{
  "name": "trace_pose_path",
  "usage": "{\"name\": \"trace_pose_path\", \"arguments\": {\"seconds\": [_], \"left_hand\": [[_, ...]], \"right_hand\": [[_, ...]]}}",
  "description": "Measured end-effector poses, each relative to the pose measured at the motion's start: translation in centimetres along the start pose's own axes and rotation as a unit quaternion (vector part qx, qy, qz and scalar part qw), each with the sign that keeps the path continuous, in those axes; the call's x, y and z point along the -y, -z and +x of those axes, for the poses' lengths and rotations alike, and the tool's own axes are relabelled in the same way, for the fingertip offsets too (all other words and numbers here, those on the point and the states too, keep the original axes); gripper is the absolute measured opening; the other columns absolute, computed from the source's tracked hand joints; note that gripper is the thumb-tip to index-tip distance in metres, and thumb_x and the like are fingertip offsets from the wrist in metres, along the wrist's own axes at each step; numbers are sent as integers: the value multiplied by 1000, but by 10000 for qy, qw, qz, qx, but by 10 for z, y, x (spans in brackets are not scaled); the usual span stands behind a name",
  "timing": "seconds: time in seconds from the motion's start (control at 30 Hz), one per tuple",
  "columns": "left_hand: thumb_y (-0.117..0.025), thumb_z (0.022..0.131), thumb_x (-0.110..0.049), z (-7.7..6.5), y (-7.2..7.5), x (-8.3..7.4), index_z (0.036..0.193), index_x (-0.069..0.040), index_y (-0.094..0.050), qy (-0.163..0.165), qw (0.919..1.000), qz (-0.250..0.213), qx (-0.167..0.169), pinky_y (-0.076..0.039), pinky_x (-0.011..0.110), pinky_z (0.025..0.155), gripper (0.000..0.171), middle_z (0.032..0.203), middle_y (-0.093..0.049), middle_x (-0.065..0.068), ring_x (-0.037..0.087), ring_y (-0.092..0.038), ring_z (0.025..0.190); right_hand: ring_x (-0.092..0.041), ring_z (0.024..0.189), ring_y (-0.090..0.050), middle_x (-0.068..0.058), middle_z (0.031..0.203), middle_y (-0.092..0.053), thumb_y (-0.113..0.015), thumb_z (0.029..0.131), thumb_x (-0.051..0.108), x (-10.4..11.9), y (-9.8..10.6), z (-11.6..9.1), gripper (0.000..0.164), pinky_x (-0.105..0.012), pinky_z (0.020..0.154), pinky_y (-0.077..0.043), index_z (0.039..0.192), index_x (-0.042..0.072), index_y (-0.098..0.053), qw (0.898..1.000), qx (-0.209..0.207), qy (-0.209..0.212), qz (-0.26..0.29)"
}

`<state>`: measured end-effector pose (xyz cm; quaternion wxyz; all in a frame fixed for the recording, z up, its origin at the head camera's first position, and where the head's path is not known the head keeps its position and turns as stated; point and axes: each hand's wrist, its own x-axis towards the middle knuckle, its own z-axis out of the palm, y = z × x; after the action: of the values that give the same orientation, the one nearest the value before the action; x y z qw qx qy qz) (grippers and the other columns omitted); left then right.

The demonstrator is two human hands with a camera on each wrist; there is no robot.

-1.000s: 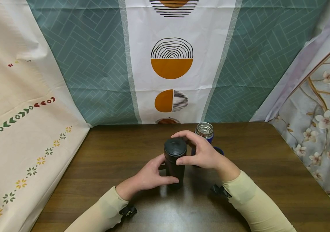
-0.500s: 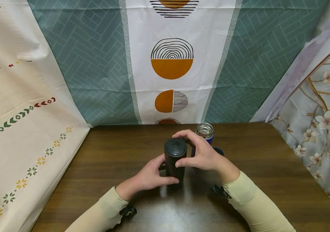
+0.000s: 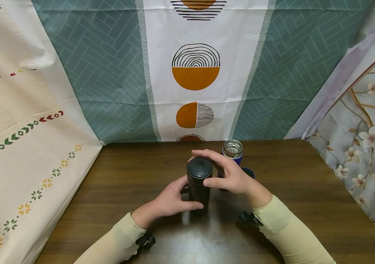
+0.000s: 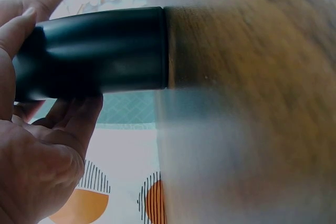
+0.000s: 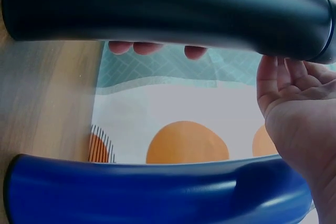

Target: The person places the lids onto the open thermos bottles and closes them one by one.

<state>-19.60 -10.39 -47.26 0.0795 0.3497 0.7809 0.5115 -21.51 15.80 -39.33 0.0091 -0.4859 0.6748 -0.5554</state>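
Note:
A black thermos (image 3: 199,196) stands upright on the table in the head view, with a black lid (image 3: 199,167) on its top. My left hand (image 3: 171,198) grips its body from the left, thumb across the front and fingers behind. My right hand (image 3: 231,174) holds the lid from the right, thumb at the near side and fingers round the far side. In the right wrist view, fingers of the right hand (image 5: 302,108) touch the thermos (image 5: 168,9) near the lid seam. The left wrist view shows the thermos base (image 4: 163,48) on the tabletop.
Behind my right hand stands a blue thermos (image 3: 238,159) with a bare steel mouth, its body (image 5: 147,192) large in the right wrist view. Beside it lies a dark cap with a blue rim (image 3: 249,171). The wooden table (image 3: 134,165) ends at a hanging patterned cloth (image 3: 115,91).
My right hand's fingers have shifted slightly left round the far side of the lid, and its thumb has slid a little up and right. The left hand and the thermos have stayed in place.

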Motion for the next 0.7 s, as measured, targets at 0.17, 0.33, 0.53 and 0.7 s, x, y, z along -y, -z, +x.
{"name": "trace_pose_path", "arguments": {"seconds": [0.17, 0.33, 0.53, 0.7], "left_hand": [[-98, 89, -32, 0, -1, 0, 151, -39, -60, -1, 10000, 58, -21, -52, 49, 116, 74, 144, -67, -18, 13, -64, 136], [-98, 89, -31, 0, 0, -1, 152, -38, -59, 2, 10000, 39, -21, -52, 50, 116, 74, 144, -67, -18, 13, -64, 136], [-98, 90, -28, 0, 0, -1, 153, -37, -59, -18, 10000, -26, 7, -51, 50, 117, 75, 146, -66, -17, 13, -63, 138], [-97, 90, -28, 0, 0, -2, 153, -38, -59, -65, 10000, -34, 16, -51, 49, 117, 74, 147, -65, -16, 14, -63, 139]], "right_hand": [[-32, 139, -62, -17, 155, -63, -81, 104, 24, 0, 1, -1, 68, -45, 125, -43, 162, 4, -52, 10000, -11, -4, -91], [-32, 136, -63, -16, 153, -64, -84, 101, 21, -1, 2, 0, 64, -47, 123, -45, 158, 7, -58, 9999, -63, -84, -113], [-30, 130, -66, -7, 148, -68, -88, 96, 18, 0, 2, 1, 64, -45, 118, -50, 154, 9, -62, 9993, -170, -200, -267], [-29, 123, -68, -5, 142, -69, -92, 90, 9, 1, 1, 2, 66, -41, 112, -53, 150, 8, -63, 9985, -292, -256, -373]]}}
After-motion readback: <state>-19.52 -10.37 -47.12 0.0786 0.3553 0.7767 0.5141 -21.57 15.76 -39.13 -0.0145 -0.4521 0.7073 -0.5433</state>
